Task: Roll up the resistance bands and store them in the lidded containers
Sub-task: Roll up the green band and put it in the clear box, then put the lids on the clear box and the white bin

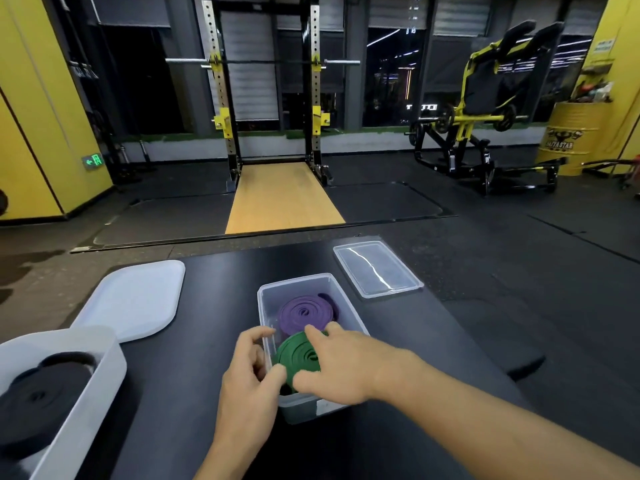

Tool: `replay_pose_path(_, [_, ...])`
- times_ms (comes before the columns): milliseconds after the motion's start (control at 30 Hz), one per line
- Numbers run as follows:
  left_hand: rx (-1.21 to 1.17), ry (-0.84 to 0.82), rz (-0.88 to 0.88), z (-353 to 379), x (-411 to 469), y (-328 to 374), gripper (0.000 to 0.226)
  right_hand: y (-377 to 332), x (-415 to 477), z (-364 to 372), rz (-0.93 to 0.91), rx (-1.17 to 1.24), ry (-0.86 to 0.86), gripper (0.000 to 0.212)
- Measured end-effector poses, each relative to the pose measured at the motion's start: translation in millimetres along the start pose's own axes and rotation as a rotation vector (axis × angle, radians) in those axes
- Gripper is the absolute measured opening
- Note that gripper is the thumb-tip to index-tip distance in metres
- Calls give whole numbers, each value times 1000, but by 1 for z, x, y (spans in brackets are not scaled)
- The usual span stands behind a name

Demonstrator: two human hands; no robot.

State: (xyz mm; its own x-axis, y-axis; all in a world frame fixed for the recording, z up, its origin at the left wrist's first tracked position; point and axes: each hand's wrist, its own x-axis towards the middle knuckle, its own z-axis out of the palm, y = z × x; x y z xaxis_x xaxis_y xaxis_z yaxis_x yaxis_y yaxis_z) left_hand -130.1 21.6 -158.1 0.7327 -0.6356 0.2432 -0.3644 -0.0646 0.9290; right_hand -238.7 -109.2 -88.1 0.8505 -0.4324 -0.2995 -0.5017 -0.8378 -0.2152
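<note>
Left hand: fingers curled outside the clear container's left wall, thumb inside against the green roll. I could not tell whether it pinched the wall.
Right hand: spread over the green band, thumb at the near edge, fingertips at the far edge, holding the coil.
Green band location: rolled, in the near half of the clear container, not yet fully settled by my reading.
Handling: soft, grippy rubber, light. I judged the coil would spring loose if let go early, so it is best held across its rim, with all turns squeezed together.
White tub: near left, with a black rolled band inside.
Purple band: coiled in the far half, touching the green.
Lids: white lid and clear lid, both off, lying on the black table.
</note>
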Motion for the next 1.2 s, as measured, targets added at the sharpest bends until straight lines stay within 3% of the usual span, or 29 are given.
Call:
replay_pose_path(167, [20,-33,0,-17,12,-8,59,-4,10,-4,-16,-188,93,81])
replay_pose_path(300, [-7,19,-36,-15,28,-14,51,13,15,-11,-145,-274,232,77])
replay_pose_path(433, [-115,55,-120,-5,45,-21,44,39,32,-2,-281,110,464,43])
replay_pose_path(533, [-184,72,-143,1,47,-24,48,63,58,4,-272,341,658,20])
replay_pose_path(667, [-189,59,-133,0,46,-28,48,78,86,-8,-110,588,845,18])
replay_pose_path(767, [-192,43,-121,-2,46,-34,48,100,109,-9,90,555,798,22])
replay_pose_path(867, [-218,35,-109,-3,47,-38,52,125,125,1,199,234,632,29])
replay_pose_path(967, [-211,32,-101,-3,48,-40,52,127,128,15,281,50,505,15])
replay_pose_path(1200, [-226,19,-105,-2,49,-44,51,122,132,17,378,25,614,24])
